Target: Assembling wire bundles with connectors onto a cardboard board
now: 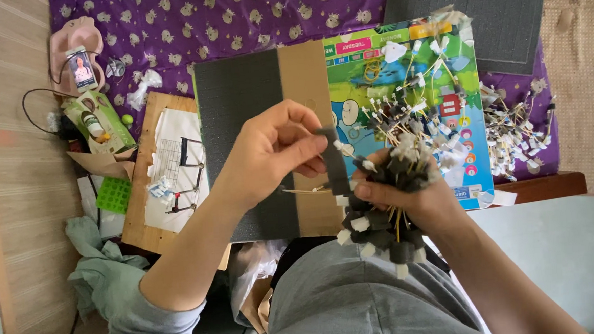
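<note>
My left hand (272,148) pinches a dark grey foam strip (332,160) between thumb and fingers, held upright over a grey foam sheet (240,116). My right hand (407,194) grips a thick bundle of small wired parts (388,226) with white connectors, yellow wires and dark foam wraps. The strip touches the top of that bundle. Both hands hover above my lap in grey cloth.
A colourful printed board (373,68) holds a loose pile of wired connectors (423,113); another pile (515,132) lies to its right. A wooden board with paper (168,167), a green carton (98,120), a phone on a pink stand (80,66) and a dark mat (492,14) lie around.
</note>
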